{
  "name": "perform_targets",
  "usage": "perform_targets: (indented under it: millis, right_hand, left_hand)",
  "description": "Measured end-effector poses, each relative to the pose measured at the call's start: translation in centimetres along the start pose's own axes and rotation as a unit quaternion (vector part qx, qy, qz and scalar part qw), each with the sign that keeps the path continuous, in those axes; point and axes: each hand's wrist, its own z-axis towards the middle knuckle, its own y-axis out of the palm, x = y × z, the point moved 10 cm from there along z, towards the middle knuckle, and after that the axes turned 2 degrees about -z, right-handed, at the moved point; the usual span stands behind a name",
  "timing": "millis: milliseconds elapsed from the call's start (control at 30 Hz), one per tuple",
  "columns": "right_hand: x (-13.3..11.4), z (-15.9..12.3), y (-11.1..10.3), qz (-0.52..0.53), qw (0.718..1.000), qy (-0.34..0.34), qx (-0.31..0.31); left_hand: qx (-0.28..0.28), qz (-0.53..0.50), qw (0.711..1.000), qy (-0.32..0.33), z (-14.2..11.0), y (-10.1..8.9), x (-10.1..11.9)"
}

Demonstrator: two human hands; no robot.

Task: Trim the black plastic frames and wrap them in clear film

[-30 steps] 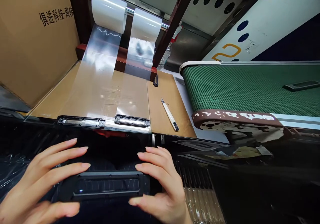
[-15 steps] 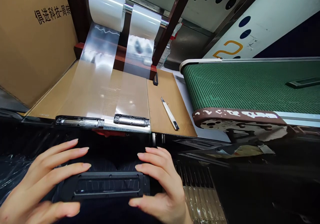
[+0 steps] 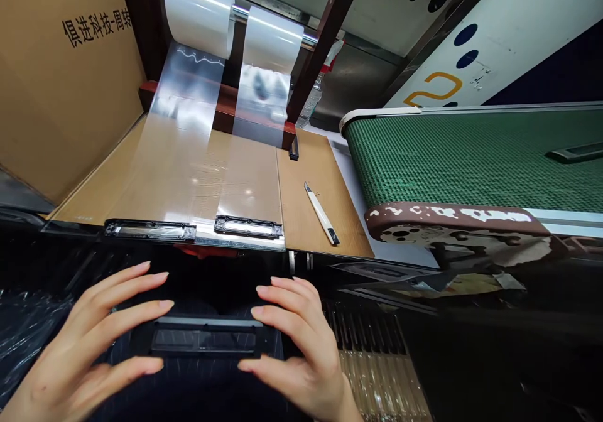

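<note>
Low in the head view, a long black plastic frame point(image 3: 205, 341) with a dark clear window lies level between my two hands. My left hand point(image 3: 103, 334) grips its left end, thumb below and fingers above. At its right end, my right hand point(image 3: 299, 340) holds it in the same way. Beyond them, two similar black frames, a longer one point(image 3: 151, 230) and a shorter one point(image 3: 247, 226), lie at the table's front edge under the ends of two strips of clear film.
Two film rolls point(image 3: 198, 14) hang on a metal bar. A white utility knife point(image 3: 321, 213) lies on the cardboard-covered table point(image 3: 343, 221). To the right runs a green conveyor belt point(image 3: 452, 158) carrying a dark part point(image 3: 577, 152). A large carton point(image 3: 61, 95) stands at left.
The held frame has tilted, so its face looks narrower and darker, and it has shifted slightly up and right. Both hands have moved a little with it.
</note>
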Motion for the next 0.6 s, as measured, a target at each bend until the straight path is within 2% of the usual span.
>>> perform_targets:
  millis: [267,600]
  right_hand:
    - [1.5,-0.5,1.4,0.015,1.000,0.022,-0.012]
    - [2.2,-1.3,2.2,0.056,0.997,0.042,-0.024]
  left_hand:
    - [-0.002,0.029,0.999,0.016,0.1,0.2,0.0]
    - [-0.036,0.041,0.998,-0.004,-0.5,1.2,-1.0]
